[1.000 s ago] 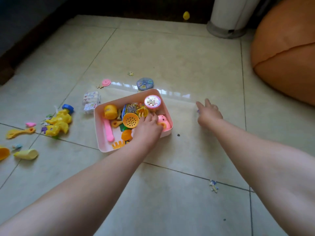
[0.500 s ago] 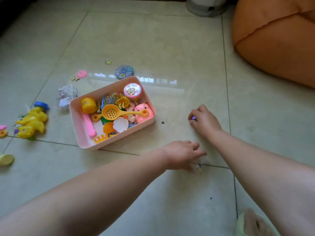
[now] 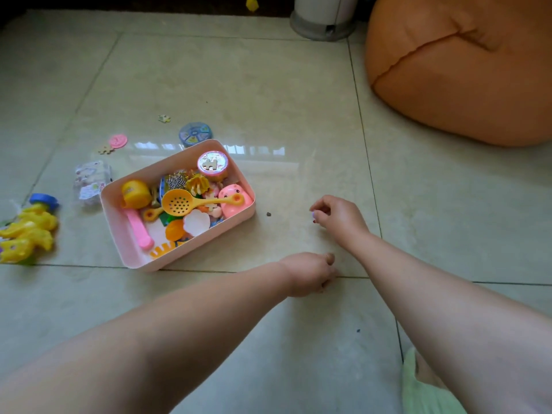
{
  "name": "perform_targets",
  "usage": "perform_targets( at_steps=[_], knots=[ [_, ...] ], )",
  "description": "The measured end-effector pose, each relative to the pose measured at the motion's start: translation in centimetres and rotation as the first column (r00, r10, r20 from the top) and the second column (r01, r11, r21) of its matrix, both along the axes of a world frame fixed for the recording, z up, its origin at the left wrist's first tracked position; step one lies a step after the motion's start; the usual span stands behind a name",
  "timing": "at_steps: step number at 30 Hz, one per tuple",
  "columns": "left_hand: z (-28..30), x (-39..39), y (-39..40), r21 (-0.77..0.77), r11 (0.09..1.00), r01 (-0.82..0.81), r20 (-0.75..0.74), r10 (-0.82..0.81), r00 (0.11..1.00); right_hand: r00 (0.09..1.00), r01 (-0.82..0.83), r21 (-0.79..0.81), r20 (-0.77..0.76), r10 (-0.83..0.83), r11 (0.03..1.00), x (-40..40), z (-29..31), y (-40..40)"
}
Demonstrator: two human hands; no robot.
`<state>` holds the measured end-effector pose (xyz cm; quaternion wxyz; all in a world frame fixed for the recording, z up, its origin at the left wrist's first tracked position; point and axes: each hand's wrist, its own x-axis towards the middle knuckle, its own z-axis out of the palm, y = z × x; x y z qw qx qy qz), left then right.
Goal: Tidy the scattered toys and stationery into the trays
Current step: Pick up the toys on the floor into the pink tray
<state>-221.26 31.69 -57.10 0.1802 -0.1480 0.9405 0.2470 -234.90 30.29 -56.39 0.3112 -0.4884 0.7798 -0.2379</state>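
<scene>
A pink tray (image 3: 206,240) sits on the tiled floor, filled with toys: an orange strainer spoon (image 3: 182,202), a pink pig (image 3: 234,198), a yellow cup (image 3: 135,192) and a glittery round tin (image 3: 212,164). My left hand (image 3: 310,273) rests on the floor right of the tray's near corner, fingers curled shut over a small toy piece that is hidden inside them. My right hand (image 3: 339,218) hovers farther right, pinching a tiny purple piece (image 3: 313,215) between its fingertips.
Left of the tray lie a yellow dinosaur toy (image 3: 27,231), a clear packet (image 3: 89,182), a pink disc (image 3: 118,141), a blue round case (image 3: 195,134) and two puzzle pieces (image 3: 164,118). An orange beanbag (image 3: 463,70) fills the right; a white bin base (image 3: 322,22) stands behind.
My left hand left the tray, swung right to the tile joint and closed over the small piece there. My right hand closed on the purple piece and lifted slightly.
</scene>
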Motion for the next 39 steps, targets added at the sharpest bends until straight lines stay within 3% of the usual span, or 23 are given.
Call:
perform_targets(
  at_steps=[6,9,14,17,20,27,39],
  knots=[
    [-0.3,2.4,0.1,0.079,0.978,-0.192,0.016,0.191,0.981,0.997,0.007,-0.053,0.077,-0.003,0.999,2.1,1.1,-2.3],
    [0.0,3.2,0.0,0.047,0.981,-0.188,0.044,0.186,0.981,0.997,-0.01,-0.067,0.081,0.015,0.998,3.0,1.5,-3.1],
    [-0.4,6.2,-0.3,0.016,0.984,-0.179,-0.032,0.179,0.983,0.994,-0.013,-0.076,0.111,0.021,0.997,4.7,1.3,-4.0],
    [-0.2,6.7,-0.3,0.066,0.942,-0.33,0.022,0.33,0.944,0.989,-0.009,-0.075,0.144,0.019,0.997,5.4,1.4,-4.2],
    [0.2,7.1,-0.9,0.017,0.933,-0.361,0.07,0.359,0.931,0.987,-0.006,-0.075,0.161,0.018,0.997,5.6,1.3,-4.1],
    [-0.6,9.5,-1.5,0.134,0.797,-0.589,0.006,0.594,0.805,0.971,0.049,-0.058,0.237,-0.034,0.997,5.6,0.3,-3.7],
    [-0.5,10.6,-1.8,0.083,0.866,-0.493,-0.024,0.496,0.868,0.961,0.054,-0.033,0.274,-0.043,0.998,6.1,-0.7,-2.6]
  ],
)
